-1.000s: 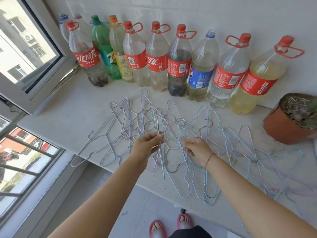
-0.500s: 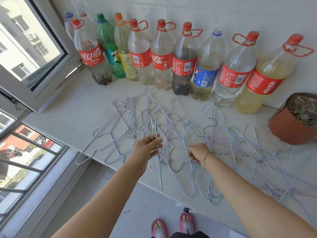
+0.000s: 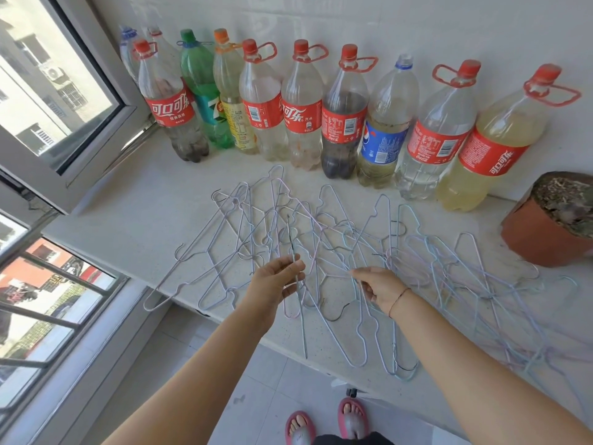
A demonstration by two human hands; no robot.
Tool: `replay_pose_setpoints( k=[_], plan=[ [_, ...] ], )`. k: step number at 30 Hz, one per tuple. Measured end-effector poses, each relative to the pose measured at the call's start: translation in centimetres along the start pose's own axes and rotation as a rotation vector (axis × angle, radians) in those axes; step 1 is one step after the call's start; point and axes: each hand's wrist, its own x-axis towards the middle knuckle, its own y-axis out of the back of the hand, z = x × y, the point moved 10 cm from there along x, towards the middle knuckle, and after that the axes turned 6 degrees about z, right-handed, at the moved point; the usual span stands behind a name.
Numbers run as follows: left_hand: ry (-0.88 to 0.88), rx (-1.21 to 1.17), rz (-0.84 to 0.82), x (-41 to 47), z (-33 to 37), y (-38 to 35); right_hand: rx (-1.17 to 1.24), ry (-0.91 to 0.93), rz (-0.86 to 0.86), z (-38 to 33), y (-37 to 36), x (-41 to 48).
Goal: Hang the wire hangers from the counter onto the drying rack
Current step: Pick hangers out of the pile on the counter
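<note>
Above the counter, left hand pinches a hanger tipped steeper than before (right hand pinches the pile).

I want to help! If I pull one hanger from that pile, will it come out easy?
Probably light: the hangers are thin wire, and the left hand pinches one hanger alone. It would likely snag, since hooks and loops cross all through the pile. Fairly stiff too: the held one looks straight.

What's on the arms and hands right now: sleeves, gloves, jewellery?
No sleeves or gloves show. The right hand has a thin dark cord bracelet at its wrist; the left hand and its wrist wear nothing.
</note>
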Motion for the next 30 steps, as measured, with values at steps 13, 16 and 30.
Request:
replay_pose_setpoints(
  k=[13,16,30],
  plan=[
    [-0.071,-0.009,-0.085,-0.5,1.9,-2.0,0.433,0.343,0.040,-7.9,3.5,-5.1],
    [-0.091,0.007,-0.103,-0.4,2.4,-2.1,0.423,0.378,-0.032,-9.4,2.5,-6.5],
    [-0.294,-0.131,0.127,-6.8,8.4,4.4,0.227,0.445,-0.392,-15.3,-6.1,-14.2]
  ],
)
